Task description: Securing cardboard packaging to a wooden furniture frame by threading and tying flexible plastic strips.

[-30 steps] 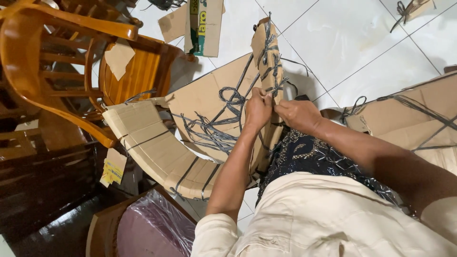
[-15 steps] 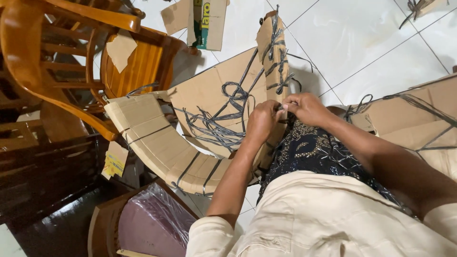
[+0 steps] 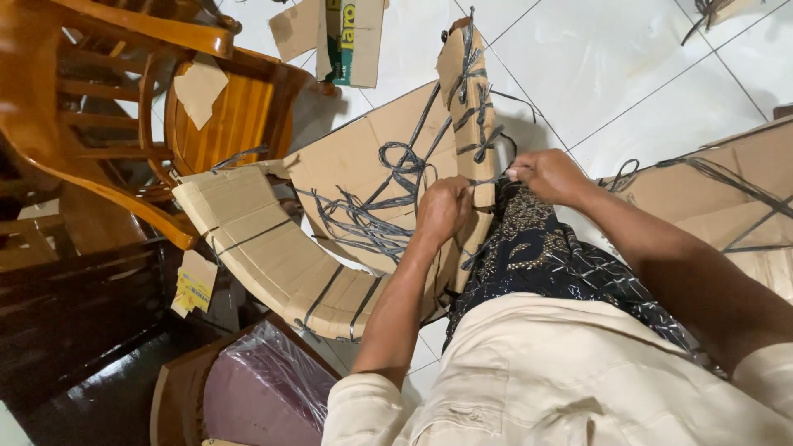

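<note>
The left hand (image 3: pixel 443 211) was closed on the edge of the cardboard wrapping (image 3: pixel 363 177) bound in grey string (image 3: pixel 396 165), just above the person's lap. The right hand (image 3: pixel 547 175) pinched a strand beside it. Beyond stood a wooden chair (image 3: pixel 219 120) on the white tiled floor (image 3: pixel 595 74).

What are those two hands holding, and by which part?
Left hand grips the cardboard-wrapped upright piece at its edge, low down. Right hand pinches a grey plastic strap by its end, just beside the cardboard.
</note>
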